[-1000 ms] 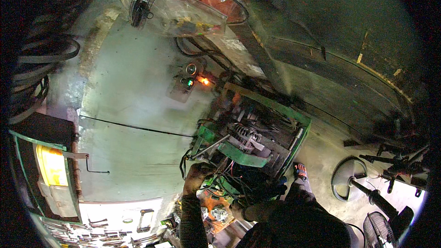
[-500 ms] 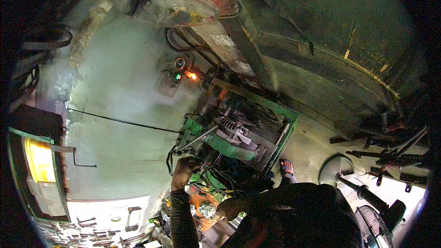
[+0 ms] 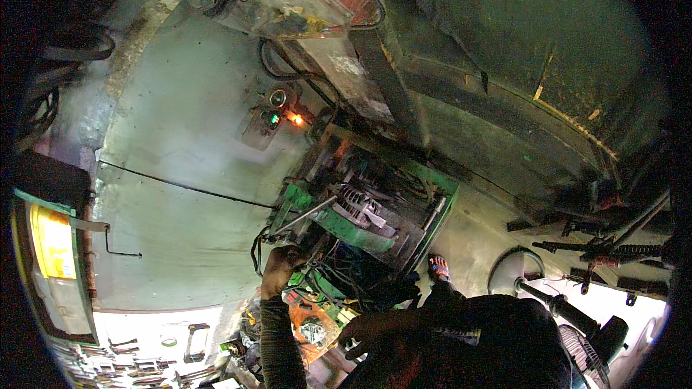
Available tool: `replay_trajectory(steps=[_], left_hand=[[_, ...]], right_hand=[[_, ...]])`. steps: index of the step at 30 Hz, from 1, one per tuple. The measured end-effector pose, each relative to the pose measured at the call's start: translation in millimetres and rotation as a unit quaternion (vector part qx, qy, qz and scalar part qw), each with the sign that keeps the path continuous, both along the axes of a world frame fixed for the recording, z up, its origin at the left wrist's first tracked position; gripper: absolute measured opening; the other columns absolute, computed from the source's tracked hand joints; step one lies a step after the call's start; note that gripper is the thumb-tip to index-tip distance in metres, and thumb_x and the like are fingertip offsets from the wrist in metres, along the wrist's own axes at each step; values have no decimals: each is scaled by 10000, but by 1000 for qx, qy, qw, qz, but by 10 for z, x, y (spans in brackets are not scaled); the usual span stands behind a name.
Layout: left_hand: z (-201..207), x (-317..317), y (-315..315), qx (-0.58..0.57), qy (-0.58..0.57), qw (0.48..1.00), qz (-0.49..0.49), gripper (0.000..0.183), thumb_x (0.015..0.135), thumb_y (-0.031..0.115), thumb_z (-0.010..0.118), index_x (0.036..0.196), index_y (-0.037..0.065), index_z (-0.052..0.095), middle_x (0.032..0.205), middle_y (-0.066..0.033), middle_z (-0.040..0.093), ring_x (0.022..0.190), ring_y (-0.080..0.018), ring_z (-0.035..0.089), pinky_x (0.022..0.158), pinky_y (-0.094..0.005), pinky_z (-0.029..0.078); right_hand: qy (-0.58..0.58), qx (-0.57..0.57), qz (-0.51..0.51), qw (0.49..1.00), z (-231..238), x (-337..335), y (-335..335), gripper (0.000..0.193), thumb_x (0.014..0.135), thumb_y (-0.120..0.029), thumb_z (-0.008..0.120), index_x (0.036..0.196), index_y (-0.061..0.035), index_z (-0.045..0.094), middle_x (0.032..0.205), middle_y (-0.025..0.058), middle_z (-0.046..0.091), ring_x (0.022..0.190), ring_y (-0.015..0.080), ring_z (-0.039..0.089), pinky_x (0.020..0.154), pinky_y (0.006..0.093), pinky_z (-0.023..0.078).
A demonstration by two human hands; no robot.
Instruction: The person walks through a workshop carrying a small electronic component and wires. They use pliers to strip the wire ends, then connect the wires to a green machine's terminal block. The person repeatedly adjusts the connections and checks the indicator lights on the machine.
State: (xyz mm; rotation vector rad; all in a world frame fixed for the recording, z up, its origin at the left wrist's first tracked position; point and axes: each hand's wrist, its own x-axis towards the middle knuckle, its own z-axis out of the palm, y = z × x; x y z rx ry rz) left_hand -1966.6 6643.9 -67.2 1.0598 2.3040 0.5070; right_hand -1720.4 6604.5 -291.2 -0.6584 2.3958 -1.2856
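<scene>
In front of me stands a green metal machine frame that carries a ribbed alternator. A metal rod slants from the alternator to the frame's left end. My left hand is closed at the near left corner, beside this rod and a bundle of black wires. Its fingertips are turned away, so what they hold is hidden. My right hand hangs lower, by my lap, holding nothing visible, its dark fingers apart above an orange tray of small parts.
On the grey wall panel, gauges sit beside a glowing orange lamp. A thin black cable runs along that panel to the machine. To the right are a round pedestal base and a fan. Several tools lie lower left.
The whole view has shifted slightly. My right hand's fingers have spread from a more closed shape. My left hand stays at the machine's near left corner.
</scene>
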Motion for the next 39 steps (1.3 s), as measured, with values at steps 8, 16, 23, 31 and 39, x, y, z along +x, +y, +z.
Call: replay_trajectory(steps=[8, 16, 23, 31, 39], left_hand=[[-199, -233, -142, 72, 6, 987, -141, 245, 869, 157, 649, 1101, 139, 724, 1206, -56, 652, 1145, -270, 546, 987, -348, 480], [47, -34, 53, 43, 118, 963, -240, 210, 877, 182, 622, 1024, 95, 743, 1125, -71, 689, 1086, -247, 590, 925, -337, 505], [134, 133, 138, 77, 16, 995, -55, 171, 860, 174, 691, 965, 49, 742, 994, -99, 704, 879, -208, 666, 757, -314, 539], [19, -88, 20, 49, 151, 952, -260, 204, 860, 162, 700, 1049, 94, 739, 1124, -77, 679, 961, -200, 648, 836, -303, 541], [-352, -365, -130, 61, -184, 980, -32, 378, 881, 194, 710, 1196, 11, 608, 1220, -112, 640, 1130, -205, 627, 888, -321, 545]], right_hand=[[-153, -98, -135, 974, -620, 980, 1077, 376, 815, -371, 623, 866, -6, 699, 933, 231, 691, 856, 395, 677, 736, 489, 541], [-394, 122, -591, 694, -1865, 2471, 1529, 380, 776, -398, 640, 849, -34, 721, 939, 221, 708, 885, 379, 697, 750, 473, 548], [-159, 116, -659, 726, -2609, 2863, 1085, 164, 851, -228, 620, 783, -85, 665, 678, 111, 643, 611, 264, 638, 565, 360, 510], [-129, 158, -640, 741, -3000, 2226, 1282, 123, 717, -204, 700, 645, -125, 639, 631, 79, 608, 677, 293, 635, 559, 393, 481], [-94, 122, -609, 778, -3373, 2120, 1610, 298, 834, -331, 589, 672, -109, 703, 725, 115, 678, 734, 320, 659, 650, 412, 513]])
